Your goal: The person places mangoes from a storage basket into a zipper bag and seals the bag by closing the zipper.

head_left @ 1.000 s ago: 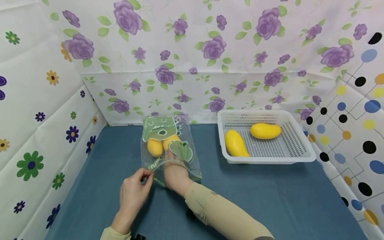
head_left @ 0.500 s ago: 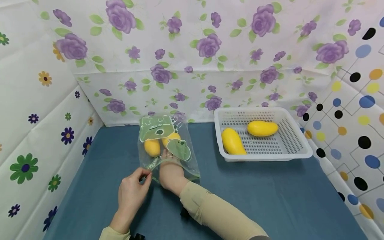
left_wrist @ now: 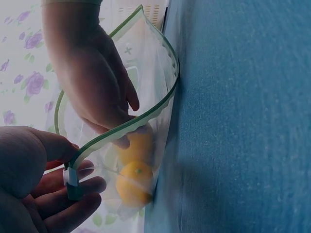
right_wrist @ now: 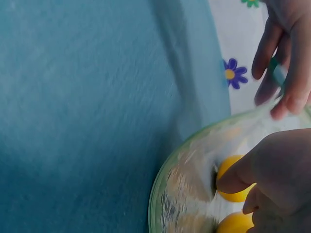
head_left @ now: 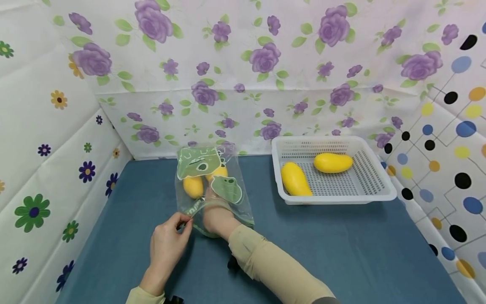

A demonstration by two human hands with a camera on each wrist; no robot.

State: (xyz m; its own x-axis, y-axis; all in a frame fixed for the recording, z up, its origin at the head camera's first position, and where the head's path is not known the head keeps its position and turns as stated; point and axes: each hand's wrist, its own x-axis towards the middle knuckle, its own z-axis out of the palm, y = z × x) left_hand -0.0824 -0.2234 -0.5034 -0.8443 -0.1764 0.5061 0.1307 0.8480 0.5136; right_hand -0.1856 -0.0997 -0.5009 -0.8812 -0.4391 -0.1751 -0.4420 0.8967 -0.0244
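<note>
A clear zip bag (head_left: 212, 185) with green frog prints lies on the blue table, holding two yellow mangoes (head_left: 193, 186). My left hand (head_left: 183, 223) pinches the near edge of the bag's mouth at the green zip strip (left_wrist: 73, 180). My right hand (head_left: 214, 207) is inside the bag up to the wrist. Its loosely bent fingers (right_wrist: 232, 181) touch a mango (right_wrist: 234, 190), with a second mango (right_wrist: 236, 224) beside it. In the left wrist view the right hand (left_wrist: 99, 87) reaches through the green-rimmed opening toward both mangoes (left_wrist: 135, 183).
A white perforated basket (head_left: 373, 185) stands at the right rear and holds two more yellow mangoes (head_left: 294, 179) (head_left: 332, 162). Flower-patterned walls close in the left and back, and a dotted wall closes in the right. The blue tabletop (head_left: 341, 245) stretches in front.
My right hand has slid slightly deeper into the bag, whose rim now sits further up the wrist. The left hand keeps its pinch in the same place.
</note>
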